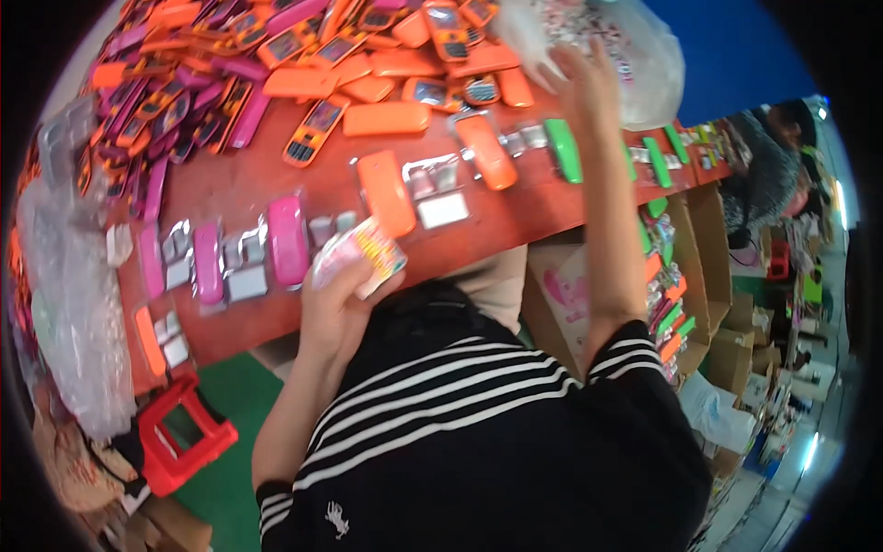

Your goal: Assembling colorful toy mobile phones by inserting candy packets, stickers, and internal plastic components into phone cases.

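My left hand [338,296] is closed around a small stack of colourful printed cards [379,258], just over the table's near edge. My right hand [589,90] stretches forward to the far right with its fingers apart, and no object shows in it. It is at the near side of a clear plastic bag [655,81] full of many small pale and pinkish pieces. Between the hands, clear plastic shells with an orange toy phone [384,195] and another orange toy phone [487,152] lie in a row. Beside the left hand lies a magenta toy phone [288,241] in its shell.
A heap of orange and purple toy phones [386,118] covers the far part of the red table [276,175]. Clear plastic sheets [78,304] hang at the left edge. A red stool [184,437] stands at lower left. Open cardboard boxes [706,248] stand to the right, where another person [763,170] sits.
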A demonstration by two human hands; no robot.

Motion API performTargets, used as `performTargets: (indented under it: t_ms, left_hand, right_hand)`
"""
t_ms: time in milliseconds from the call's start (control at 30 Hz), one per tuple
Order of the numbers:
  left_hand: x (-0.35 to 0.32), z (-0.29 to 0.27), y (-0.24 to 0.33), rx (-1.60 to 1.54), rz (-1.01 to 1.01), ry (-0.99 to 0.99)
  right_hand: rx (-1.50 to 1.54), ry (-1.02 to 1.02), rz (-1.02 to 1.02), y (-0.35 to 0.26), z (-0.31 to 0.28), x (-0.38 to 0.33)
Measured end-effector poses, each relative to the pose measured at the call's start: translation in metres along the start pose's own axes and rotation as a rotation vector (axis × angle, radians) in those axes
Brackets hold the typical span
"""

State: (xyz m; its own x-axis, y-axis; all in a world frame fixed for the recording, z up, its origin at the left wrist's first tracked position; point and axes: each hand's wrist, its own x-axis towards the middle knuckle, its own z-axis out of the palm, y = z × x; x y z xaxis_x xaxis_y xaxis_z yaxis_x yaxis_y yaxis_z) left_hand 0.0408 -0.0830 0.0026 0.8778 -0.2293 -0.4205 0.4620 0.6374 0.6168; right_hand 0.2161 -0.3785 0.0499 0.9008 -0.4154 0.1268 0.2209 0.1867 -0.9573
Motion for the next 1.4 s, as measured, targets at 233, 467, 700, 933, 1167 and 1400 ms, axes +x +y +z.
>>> performTargets:
  t_ms: [233, 467, 700, 933, 1167, 1400]
  left_hand:
    - [0.024, 0.037, -0.006, 0.025, -0.018, -0.051]
    - [0.033, 0.056, -0.026, 0.149, -0.123, -0.114]
    - [0.052, 0.079, -0.045, 0.134, -0.181, -0.148]
    - [0.063, 0.093, -0.053, 0.021, -0.248, -0.181]
    - [0.076, 0.112, -0.066, 0.118, -0.285, -0.225]
    - [0.089, 0.14, -0.086, 0.18, -0.352, -0.301]
  right_hand:
    - [-0.36, -0.819, 0.248, -0.002, 0.014, -0.139]
    - [-0.179, -0.449, 0.466, 0.006, -0.031, -0.162]
    - [-1.327, -0.41, -0.865, 0.004, -0.112, -0.1]
    - [-1.425, -0.583, -1.044, 0.019, -0.11, -0.078]
    - [-0.342, -0.479, 0.308, 0.003, -0.109, -0.127]
    - [-0.265, -0.243, 0.456, -0.026, -0.129, -0.125]
